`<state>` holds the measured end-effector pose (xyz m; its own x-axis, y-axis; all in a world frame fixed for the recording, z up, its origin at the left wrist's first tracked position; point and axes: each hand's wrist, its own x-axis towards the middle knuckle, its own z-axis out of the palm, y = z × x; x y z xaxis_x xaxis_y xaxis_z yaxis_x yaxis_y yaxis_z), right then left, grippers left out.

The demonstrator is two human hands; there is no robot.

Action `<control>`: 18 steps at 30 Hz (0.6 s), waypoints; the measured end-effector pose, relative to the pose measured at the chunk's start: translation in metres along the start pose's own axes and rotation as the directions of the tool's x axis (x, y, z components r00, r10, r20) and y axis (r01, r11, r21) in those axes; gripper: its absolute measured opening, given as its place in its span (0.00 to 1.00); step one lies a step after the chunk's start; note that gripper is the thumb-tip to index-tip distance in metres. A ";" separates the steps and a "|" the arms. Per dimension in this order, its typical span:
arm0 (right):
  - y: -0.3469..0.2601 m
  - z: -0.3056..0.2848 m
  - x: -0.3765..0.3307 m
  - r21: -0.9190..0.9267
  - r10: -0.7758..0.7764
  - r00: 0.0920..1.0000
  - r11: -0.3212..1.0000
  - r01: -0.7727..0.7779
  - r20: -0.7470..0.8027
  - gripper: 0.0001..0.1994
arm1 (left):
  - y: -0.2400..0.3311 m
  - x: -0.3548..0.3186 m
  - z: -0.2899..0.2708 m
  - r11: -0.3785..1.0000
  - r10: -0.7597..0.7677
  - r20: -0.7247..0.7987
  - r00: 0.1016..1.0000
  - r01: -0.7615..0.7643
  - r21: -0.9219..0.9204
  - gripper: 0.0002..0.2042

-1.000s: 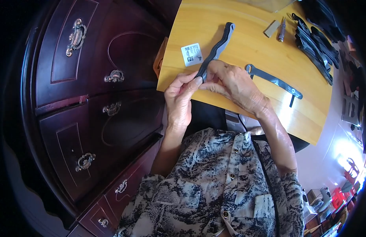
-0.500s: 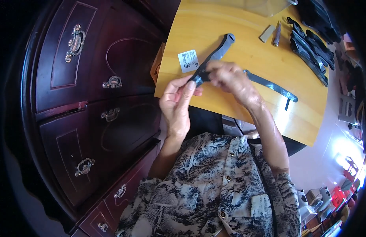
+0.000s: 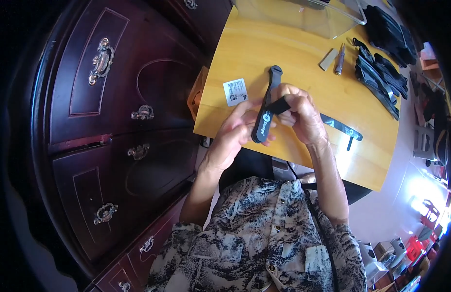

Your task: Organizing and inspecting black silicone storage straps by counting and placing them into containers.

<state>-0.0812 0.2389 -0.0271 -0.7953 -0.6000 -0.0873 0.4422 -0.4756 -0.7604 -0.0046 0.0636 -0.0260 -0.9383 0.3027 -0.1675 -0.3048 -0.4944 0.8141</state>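
Observation:
A dark strap [image 3: 265, 119] with a rounded near end and pale printing is held above the table's front edge. Its far end has a grey round tip. My left hand [image 3: 231, 136] is around the near part, thumb at its left side and fingers passing behind it. My right hand [image 3: 301, 114] is closed, pinching a short black tab [image 3: 282, 104] that folds out from the strap. A second strap [image 3: 343, 128] of the same kind lies to the right on the table, partly behind my right hand, with a small black tab sticking out.
A white printed card [image 3: 235, 92] lies left of the strap on the yellow table [image 3: 303, 29]. Farther back are a small tan block [image 3: 328, 59], a pointed tool [image 3: 340, 59], black gloves [image 3: 378, 80] and a clear bin [image 3: 327, 22]. Dark wooden drawers [image 3: 118, 97] stand to the left.
The strap has turned more upright, its printed near end now showing. My right hand now pinches the black tab, pulled away from the strap. My left grip has loosened somewhat.

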 end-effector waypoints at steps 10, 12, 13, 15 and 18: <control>-0.014 0.013 -0.012 -0.260 0.109 0.993 0.961 -0.092 0.053 0.14 | 0.001 0.026 -0.002 0.935 -0.284 0.031 0.958 0.284 -0.211 0.20; -0.019 0.010 -0.013 -0.229 0.099 0.994 0.970 -0.085 0.047 0.12 | 0.000 0.030 -0.004 0.949 -0.237 0.090 0.967 0.250 -0.193 0.17; -0.024 0.010 -0.013 -0.268 0.047 0.999 0.963 -0.038 0.025 0.10 | 0.001 0.030 -0.001 0.949 -0.235 0.059 0.970 0.242 -0.203 0.16; -0.026 0.004 -0.010 -0.444 -0.075 0.997 0.893 0.071 0.009 0.08 | 0.004 0.034 0.011 0.936 -0.205 -0.030 0.978 0.187 -0.300 0.14; -0.019 0.011 -0.009 -0.444 -0.132 0.990 0.891 0.094 -0.056 0.11 | 0.001 0.035 0.013 0.923 -0.098 -0.116 0.988 0.047 -0.383 0.15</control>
<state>-0.0780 0.2465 -0.0051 -0.8686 -0.4951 -0.0216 0.1353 -0.1950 -0.9714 -0.0354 0.0841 -0.0242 -0.9164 0.2531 -0.3100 -0.3876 -0.7542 0.5301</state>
